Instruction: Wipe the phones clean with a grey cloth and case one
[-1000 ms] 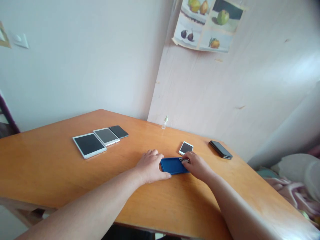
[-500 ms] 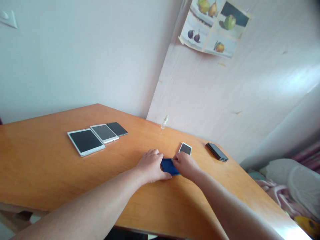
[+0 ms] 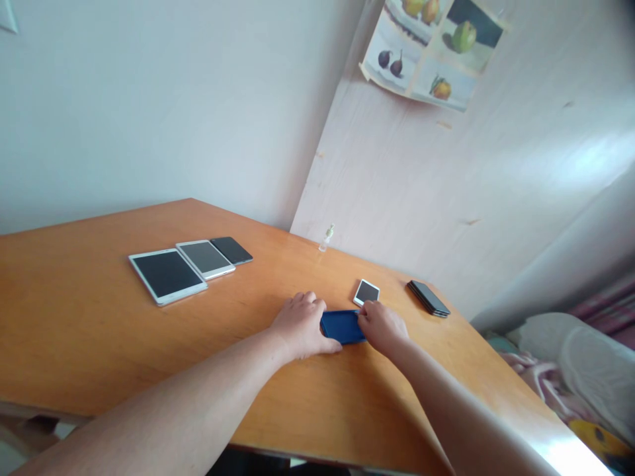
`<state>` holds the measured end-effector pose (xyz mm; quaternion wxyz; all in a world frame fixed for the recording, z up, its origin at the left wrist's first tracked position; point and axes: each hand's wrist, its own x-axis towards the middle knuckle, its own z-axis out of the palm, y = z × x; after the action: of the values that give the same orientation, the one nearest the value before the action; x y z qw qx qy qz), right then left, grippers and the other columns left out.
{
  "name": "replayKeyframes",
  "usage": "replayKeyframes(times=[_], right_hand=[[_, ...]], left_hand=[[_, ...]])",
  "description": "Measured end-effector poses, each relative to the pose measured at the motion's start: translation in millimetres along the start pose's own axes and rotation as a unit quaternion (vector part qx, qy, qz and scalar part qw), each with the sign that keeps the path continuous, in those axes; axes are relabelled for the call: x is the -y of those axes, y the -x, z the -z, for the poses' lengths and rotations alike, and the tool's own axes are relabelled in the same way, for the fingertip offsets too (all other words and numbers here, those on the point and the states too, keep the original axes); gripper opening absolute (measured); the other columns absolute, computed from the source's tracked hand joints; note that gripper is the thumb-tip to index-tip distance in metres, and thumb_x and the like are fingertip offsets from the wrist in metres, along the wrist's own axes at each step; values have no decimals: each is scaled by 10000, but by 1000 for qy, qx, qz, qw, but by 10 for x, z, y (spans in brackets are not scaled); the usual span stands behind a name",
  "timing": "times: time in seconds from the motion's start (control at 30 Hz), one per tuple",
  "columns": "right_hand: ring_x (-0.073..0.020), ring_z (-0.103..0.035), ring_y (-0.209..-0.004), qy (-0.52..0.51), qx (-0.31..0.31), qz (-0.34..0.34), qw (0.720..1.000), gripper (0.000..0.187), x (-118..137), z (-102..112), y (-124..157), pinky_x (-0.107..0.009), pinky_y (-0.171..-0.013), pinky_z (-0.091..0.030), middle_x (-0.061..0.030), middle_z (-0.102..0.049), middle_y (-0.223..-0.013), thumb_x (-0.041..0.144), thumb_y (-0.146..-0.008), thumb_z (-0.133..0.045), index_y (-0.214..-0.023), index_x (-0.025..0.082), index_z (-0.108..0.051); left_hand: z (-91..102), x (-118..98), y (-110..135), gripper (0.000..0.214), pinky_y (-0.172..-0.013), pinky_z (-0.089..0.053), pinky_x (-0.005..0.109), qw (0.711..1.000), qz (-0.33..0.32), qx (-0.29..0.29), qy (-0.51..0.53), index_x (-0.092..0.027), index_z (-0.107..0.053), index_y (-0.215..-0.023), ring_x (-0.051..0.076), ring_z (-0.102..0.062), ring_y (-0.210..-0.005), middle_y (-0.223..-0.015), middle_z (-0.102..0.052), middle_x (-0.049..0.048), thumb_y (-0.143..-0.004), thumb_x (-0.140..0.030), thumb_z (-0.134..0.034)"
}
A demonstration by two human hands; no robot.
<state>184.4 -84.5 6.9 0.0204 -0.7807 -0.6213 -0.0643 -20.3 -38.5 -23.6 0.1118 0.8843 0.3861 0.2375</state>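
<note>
A flat blue phone case (image 3: pixel 342 327), with a raised rim, lies on the wooden table between my hands. My left hand (image 3: pixel 302 327) grips its left end, thumb along the near edge and fingers bent at the far side. My right hand (image 3: pixel 383 327) is closed, its fingertips bunched on the case's right end. Something small and pale may show at those fingertips; I cannot make out what they pinch. Just beyond my right hand lies a white phone (image 3: pixel 366 292) with a dark screen, its near end partly covered by the hand.
Three tablets lie at the left: a white one (image 3: pixel 169 274), another white one (image 3: pixel 205 258) and a black one (image 3: pixel 231 250). A small pump bottle (image 3: pixel 326 238) stands by the wall. Stacked dark phones (image 3: pixel 428 298) lie near the right edge of the wooden table (image 3: pixel 99 317).
My right hand has slid right along the blue case, from its middle to its right end, uncovering more blue. My left hand stays on the left end. The view has shifted slightly.
</note>
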Motion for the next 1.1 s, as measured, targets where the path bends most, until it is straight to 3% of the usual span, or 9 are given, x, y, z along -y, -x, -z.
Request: replayKeyframes(times=[0.17,0.4,0.47,0.6,0.67,0.83,0.9,1.1], right_hand=[[-159,-591,-795,-103,21,159,982,142,336,-45,152,-252,-657,-358,-30,-668,-856,277,-859,-513,-803,211,-626],[-204,-589,-769,-36,-2,-10,999,190,-130,-3,-37,-280,-603,-330,-89,-655,-883,276,-874,-477,-829,196,-643],[-200,-590,-783,-46,-2,5,999,172,-114,-24,-14,-278,-618,-345,-83,-653,-900,265,-866,-492,-839,197,-648],[-168,-587,-812,-155,25,138,978,140,82,-59,105,-254,-683,-389,-29,-657,-884,237,-830,-539,-855,222,-676],[-162,-586,-809,-189,46,174,965,156,65,-47,115,-251,-700,-397,-16,-661,-876,208,-812,-542,-852,231,-691],[-173,-568,-791,-98,33,71,992,163,-267,5,-11,-265,-693,-376,-33,-636,-864,170,-775,-545,-813,218,-697],[-173,-565,-804,-84,25,65,994,195,-256,19,-16,-265,-712,-376,-42,-630,-872,130,-759,-524,-810,205,-697],[-158,-565,-806,-177,38,249,951,182,280,79,204,-244,-740,-391,-15,-635,-814,162,-810,-497,-747,209,-662]], left_hand=[[-1,-2,8,593,-828,-453,420,1000,2,-6,-3,-229,-620,-909,324,-562,-987,-996,-589,98,-546,-689,-712],[19,2,-1,672,-859,-449,434,1000,-7,2,12,-225,-629,-960,332,-555,-1008,-1020,-594,102,-535,-741,-701],[18,2,-3,662,-850,-451,436,1000,-2,3,11,-226,-629,-945,337,-555,-1008,-1027,-594,104,-531,-738,-704],[16,4,-2,634,-820,-457,422,1000,1,5,4,-228,-623,-893,335,-566,-993,-1022,-590,106,-534,-745,-695],[16,6,-1,635,-818,-457,420,1000,1,6,3,-228,-624,-891,333,-567,-991,-1013,-590,104,-537,-752,-688],[24,3,3,683,-855,-450,435,1000,-1,7,19,-235,-635,-982,337,-553,-1023,-1026,-593,100,-538,-751,-690],[32,-7,3,685,-868,-447,435,1000,3,11,20,-239,-637,-993,337,-550,-1036,-1038,-595,98,-536,-747,-695],[47,-17,3,589,-843,-453,422,1000,8,16,2,-235,-634,-900,332,-565,-1012,-1015,-598,98,-556,-707,-705]])
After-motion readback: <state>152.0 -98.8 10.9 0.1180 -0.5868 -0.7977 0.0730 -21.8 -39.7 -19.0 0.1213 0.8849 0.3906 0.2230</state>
